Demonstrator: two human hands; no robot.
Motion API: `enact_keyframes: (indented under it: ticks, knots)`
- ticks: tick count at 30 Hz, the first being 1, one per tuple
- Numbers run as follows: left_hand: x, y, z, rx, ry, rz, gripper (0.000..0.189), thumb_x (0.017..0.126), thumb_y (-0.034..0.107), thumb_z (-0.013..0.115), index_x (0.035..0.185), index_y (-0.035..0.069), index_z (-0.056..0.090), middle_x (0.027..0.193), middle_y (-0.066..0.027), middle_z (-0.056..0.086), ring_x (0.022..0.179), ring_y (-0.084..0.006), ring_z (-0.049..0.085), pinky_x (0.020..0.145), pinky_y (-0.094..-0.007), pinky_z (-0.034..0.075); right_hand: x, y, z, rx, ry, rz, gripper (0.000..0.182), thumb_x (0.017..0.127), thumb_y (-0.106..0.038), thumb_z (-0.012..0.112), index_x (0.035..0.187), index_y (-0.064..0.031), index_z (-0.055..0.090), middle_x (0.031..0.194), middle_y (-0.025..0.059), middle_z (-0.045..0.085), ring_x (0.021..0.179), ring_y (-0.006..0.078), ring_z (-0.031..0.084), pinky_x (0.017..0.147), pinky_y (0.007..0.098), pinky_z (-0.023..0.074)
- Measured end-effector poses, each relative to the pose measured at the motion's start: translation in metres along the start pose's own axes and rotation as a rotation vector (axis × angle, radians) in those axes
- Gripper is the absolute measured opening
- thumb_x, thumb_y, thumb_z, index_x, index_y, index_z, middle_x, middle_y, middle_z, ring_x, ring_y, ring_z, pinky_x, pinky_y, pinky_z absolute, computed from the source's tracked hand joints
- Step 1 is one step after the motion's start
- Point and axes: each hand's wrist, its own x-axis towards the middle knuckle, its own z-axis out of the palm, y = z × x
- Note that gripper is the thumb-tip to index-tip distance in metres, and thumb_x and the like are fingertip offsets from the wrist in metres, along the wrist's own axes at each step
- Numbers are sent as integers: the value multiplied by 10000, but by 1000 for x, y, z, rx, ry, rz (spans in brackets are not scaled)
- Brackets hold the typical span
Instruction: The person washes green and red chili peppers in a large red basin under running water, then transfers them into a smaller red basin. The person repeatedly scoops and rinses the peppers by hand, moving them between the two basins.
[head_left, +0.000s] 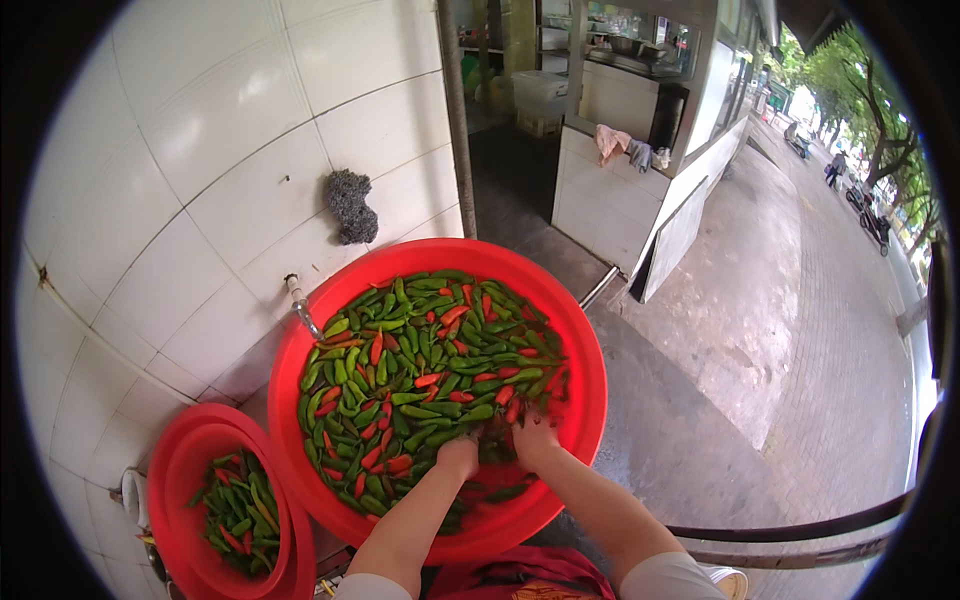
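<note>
In front of me stands a large red plastic basin (587, 352), filled with green and red chili peppers (405, 360) that float in water. Near the basin's front right part, my left hand (459, 450) dips among the peppers, its fingers under the surface. My right hand (534, 435) reaches in a little to its right, with red peppers around the fingertips. Because the water and peppers cover the fingers of both hands, I cannot see whether they grip anything. Between and below the hands, a patch of water shows the red basin bottom.
At the lower left a smaller red basin (169, 457) holds more chili peppers (244, 510). A metal tap (302, 309) juts from the tiled wall over the big basin's rim. Above it hangs a steel wool scourer (351, 206). A doorway opens behind; pavement runs to the right.
</note>
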Motion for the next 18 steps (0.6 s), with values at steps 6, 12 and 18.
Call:
enact_keyframes:
  ticks: [6,12,18]
  knots:
    - [-30,-26,-56,-663,-173,-130,626,790,189,617,1375,128,401,1115,-172,613,978,-312,613,801,-411,500,38,30,13,748,-119,-138,344,725,-195,601,1057,-116,641,904,172,662,852,305,647,793,416,509]
    - [-53,-32,-45,-674,60,-175,779,769,233,645,1436,77,274,1233,-238,548,1130,-375,544,964,-383,423,87,56,-42,538,-80,27,635,735,-315,674,1309,-145,460,1247,164,548,1044,363,587,869,448,490]
    - [12,2,27,-1102,224,-193,686,710,104,704,1326,32,409,1137,-149,600,1006,-282,592,877,-352,449,109,17,27,551,-417,-217,668,700,-310,724,1289,-116,475,1183,155,581,1044,339,588,893,425,476]
